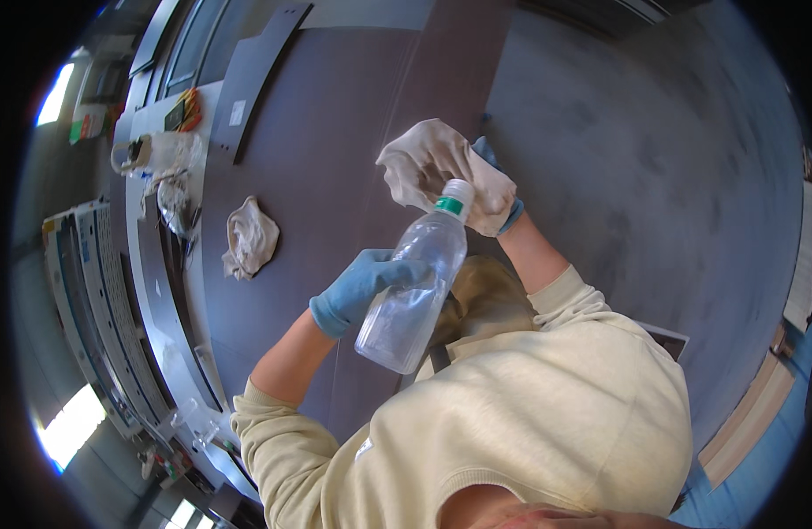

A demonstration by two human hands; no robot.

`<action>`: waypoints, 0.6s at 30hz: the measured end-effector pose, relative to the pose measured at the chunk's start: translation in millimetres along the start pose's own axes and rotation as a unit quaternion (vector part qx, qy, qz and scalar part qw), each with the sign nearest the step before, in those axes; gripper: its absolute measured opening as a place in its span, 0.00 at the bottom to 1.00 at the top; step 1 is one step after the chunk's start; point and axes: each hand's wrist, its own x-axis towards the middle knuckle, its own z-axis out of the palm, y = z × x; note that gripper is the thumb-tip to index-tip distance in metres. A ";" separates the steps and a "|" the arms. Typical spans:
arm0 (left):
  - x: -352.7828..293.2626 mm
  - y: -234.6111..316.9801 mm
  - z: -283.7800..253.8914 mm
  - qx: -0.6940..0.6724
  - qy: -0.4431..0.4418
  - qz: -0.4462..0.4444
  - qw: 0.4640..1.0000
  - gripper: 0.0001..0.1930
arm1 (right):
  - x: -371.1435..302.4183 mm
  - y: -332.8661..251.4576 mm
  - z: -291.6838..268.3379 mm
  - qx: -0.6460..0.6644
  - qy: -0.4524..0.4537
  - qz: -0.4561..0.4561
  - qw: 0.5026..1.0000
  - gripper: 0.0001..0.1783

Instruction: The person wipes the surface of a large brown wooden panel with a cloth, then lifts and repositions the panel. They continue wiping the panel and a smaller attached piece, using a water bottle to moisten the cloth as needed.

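Observation:
My left hand [357, 289], in a blue glove, is wrapped around the body of a clear plastic bottle [406, 313]. The bottle is tilted, its neck with a green ring pointing up and away from me. Its white top is right by an off-white cloth [432, 163], which drapes over my right hand [514, 217]. That hand also wears a blue glove; the cloth hides most of its fingers but appears gripped in it. Under both hands spreads a large dark brown panel [309, 141]. A second crumpled off-white cloth [251, 238] lies on the panel to the left.
A narrow dark board [263, 84] with a white label rests at the panel's far left. Beyond the left edge are a clear plastic container [170, 153] and orange-handled tools [191, 110]. Stacked long panels [93, 282] stand farther left. Light wooden boards [748, 419] lie at the right.

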 end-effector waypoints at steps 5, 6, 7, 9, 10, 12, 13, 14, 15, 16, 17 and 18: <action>-13.8 -10.6 -7.2 0.066 0.039 0.040 0.996 0.25 | 10.9 6.6 24.7 -0.215 0.052 0.015 0.975 0.44; -16.3 -12.5 -10.5 0.077 0.050 0.072 0.993 0.27 | 9.3 8.5 26.6 -0.317 0.039 -0.012 0.948 0.45; -18.1 -14.6 -14.3 0.077 0.079 0.113 0.987 0.29 | 9.6 10.6 25.5 -0.334 0.025 -0.037 0.941 0.46; -20.6 -19.4 -24.8 0.080 0.148 0.190 0.967 0.34 | 9.5 13.8 17.7 -0.133 0.073 0.008 0.988 0.46; -21.4 -22.7 -32.1 0.052 0.177 0.230 0.956 0.36 | 11.2 14.6 10.4 -0.043 0.061 0.029 0.997 0.42; -18.8 -28.1 -55.1 0.002 0.230 0.311 0.922 0.41 | 19.1 19.2 -6.3 0.008 0.007 0.061 0.998 0.36; -15.2 -30.6 -68.4 0.019 0.278 0.369 0.886 0.40 | 22.4 24.7 -13.3 -0.061 0.072 0.077 0.993 0.35; -11.8 -34.4 -83.8 0.030 0.329 0.411 0.850 0.38 | 26.2 29.9 -20.1 -0.111 0.160 0.105 0.975 0.37; -10.7 -40.0 -101.4 0.031 0.363 0.446 0.817 0.37 | 28.5 42.2 -24.0 -0.326 0.179 0.138 0.918 0.34; -9.6 -45.3 -120.6 0.032 0.383 0.496 0.779 0.36 | 29.3 53.5 -26.4 -0.515 0.152 0.158 0.828 0.31; -6.2 -49.4 -141.2 0.045 0.442 0.475 0.760 0.37 | 31.3 74.2 -25.5 -0.705 0.008 0.129 0.698 0.31; -0.5 -53.7 -162.0 0.061 0.483 0.479 0.731 0.38 | 32.9 95.2 -23.9 -0.840 -0.106 0.075 0.526 0.32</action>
